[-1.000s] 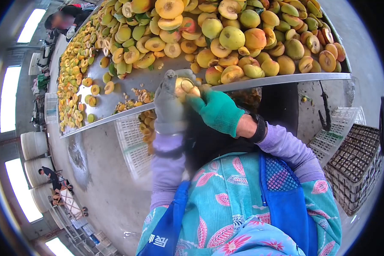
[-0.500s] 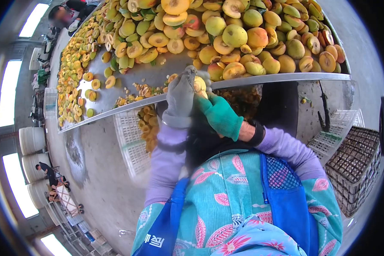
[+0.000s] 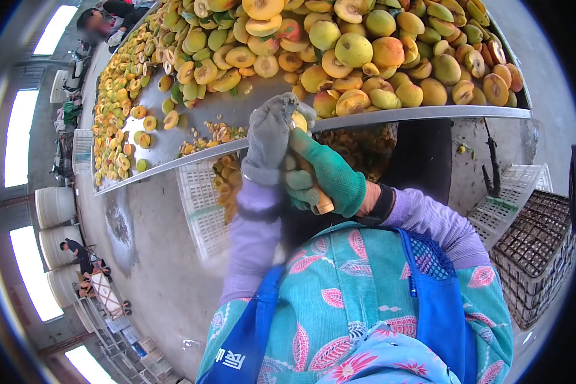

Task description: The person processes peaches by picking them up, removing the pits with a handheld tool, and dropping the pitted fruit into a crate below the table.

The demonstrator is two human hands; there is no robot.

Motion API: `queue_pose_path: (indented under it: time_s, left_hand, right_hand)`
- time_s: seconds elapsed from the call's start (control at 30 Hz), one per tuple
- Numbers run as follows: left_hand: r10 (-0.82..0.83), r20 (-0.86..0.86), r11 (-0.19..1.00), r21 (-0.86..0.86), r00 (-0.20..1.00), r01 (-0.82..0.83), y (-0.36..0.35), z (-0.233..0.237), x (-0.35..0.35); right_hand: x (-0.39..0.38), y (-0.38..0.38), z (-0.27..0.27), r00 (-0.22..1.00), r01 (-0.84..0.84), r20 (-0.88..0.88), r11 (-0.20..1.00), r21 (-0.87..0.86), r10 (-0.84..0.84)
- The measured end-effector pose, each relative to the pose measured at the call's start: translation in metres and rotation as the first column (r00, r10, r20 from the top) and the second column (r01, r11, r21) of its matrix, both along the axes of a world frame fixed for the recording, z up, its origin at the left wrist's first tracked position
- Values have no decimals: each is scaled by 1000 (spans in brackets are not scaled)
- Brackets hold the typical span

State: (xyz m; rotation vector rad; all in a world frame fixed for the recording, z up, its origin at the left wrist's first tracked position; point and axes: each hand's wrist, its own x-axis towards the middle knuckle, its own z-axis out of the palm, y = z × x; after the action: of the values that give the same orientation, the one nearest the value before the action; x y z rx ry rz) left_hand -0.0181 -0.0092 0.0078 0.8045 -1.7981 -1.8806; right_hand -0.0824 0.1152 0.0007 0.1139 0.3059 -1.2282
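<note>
My left hand (image 3: pixel 270 137), in a grey glove, is closed around a yellow peach (image 3: pixel 299 121) at the near edge of the steel table (image 3: pixel 429 113). My right hand (image 3: pixel 323 173), in a green glove, grips a tool with a pale wooden handle (image 3: pixel 322 203) and presses its working end against the peach. The tool's tip is hidden between the gloves. Both hands touch each other just below the table rim.
A big heap of whole and halved peaches (image 3: pixel 365 51) covers the table, with pits (image 3: pixel 214 134) near the edge. White crates (image 3: pixel 201 205) with peach halves stand under it; a dark crate (image 3: pixel 534 256) is at right. Another person (image 3: pixel 99 22) works at the far end.
The hands have drawn a little closer to my body, and my right hand has turned so the wooden handle now shows below it. The peach stays in my left hand.
</note>
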Motion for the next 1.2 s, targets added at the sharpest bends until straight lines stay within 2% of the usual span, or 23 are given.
queue_pose_path:
  time_s: [0.03,0.1,0.13,0.2,0.23,0.3,0.33,0.43,0.47,0.5,0.57,0.6,0.63,0.7,0.73,0.8,0.9,0.93,1.0,1.07,1.1,1.17,1.2]
  left_hand:
    - [16,-11,999,30,1000,-16,1,1,-1]
    - [54,-35,995,84,998,-51,2,5,-3]
    - [31,-30,995,98,999,-28,0,9,-2]
    - [-19,-12,990,139,1000,20,-1,14,3]
    - [38,-70,974,225,997,-21,-1,13,3]
    - [168,-161,913,397,973,-92,2,8,5]
    - [387,-181,841,472,904,-266,13,13,1]
    - [531,-309,684,706,789,-184,-12,-10,74]
    - [567,-113,791,352,816,-501,-4,8,85]
    - [652,38,755,-115,757,-645,-4,26,86]
    - [718,226,584,-710,659,-393,-58,15,103]
    - [783,278,430,-888,556,-162,-73,8,108]
    - [611,194,556,-796,767,-241,-71,22,80]
    - [459,75,657,-700,885,-282,-64,54,-7]
    - [506,94,628,-722,857,-291,-70,60,-48]
    - [571,-174,59,-966,802,-252,-118,15,-108]
    - [514,-31,100,-990,857,-96,-139,16,-131]
    - [510,79,230,-972,856,-47,-131,31,-125]
    - [453,76,221,-975,888,-30,-117,36,-99]
    - [389,25,186,-981,921,-51,-94,35,-64]
    - [376,26,366,-923,926,-123,-78,32,-48]
    - [356,0,675,-692,934,-257,-48,24,-23]
    - [249,-83,845,-468,965,-259,-41,13,-11]
  right_hand:
    - [3,-1,2,973,45,-229,998,33,-36]
    - [10,-6,12,762,144,-644,988,59,-73]
    - [9,-5,22,811,123,-582,989,81,-54]
    - [2,-7,7,998,-29,-63,996,-88,23]
    - [-1,-9,2,973,-64,204,978,-196,105]
    - [-2,-15,-2,952,-105,245,950,-293,181]
    - [-5,-19,-4,932,-136,275,932,-337,236]
    - [-11,-13,-11,942,-190,214,936,-295,259]
    - [-19,-9,-12,961,-189,147,946,-265,233]
    - [-32,-7,-13,978,-174,70,954,-242,196]
    - [-35,-7,-41,983,-108,127,980,-165,130]
    - [-35,-7,-43,983,-117,121,979,-165,138]
    - [-36,-5,-43,983,-127,113,979,-159,146]
    - [-36,-4,-22,996,-82,-39,995,-60,80]
    - [-37,-2,-10,989,-33,-142,999,-28,29]
    - [-41,-1,-5,921,87,-380,996,-11,-84]
    - [-58,4,-6,903,111,-424,992,57,-77]
    - [-61,4,-3,859,175,-492,984,25,-141]
    - [-61,0,3,761,277,-598,960,-50,-251]
    - [-55,-21,-10,386,317,-860,924,-216,-333]
    - [-51,-31,-14,161,304,-918,903,-302,-361]
    - [-42,-45,-15,179,223,-925,929,-295,-336]
    - [-36,-53,-25,221,189,-921,941,-281,-320]
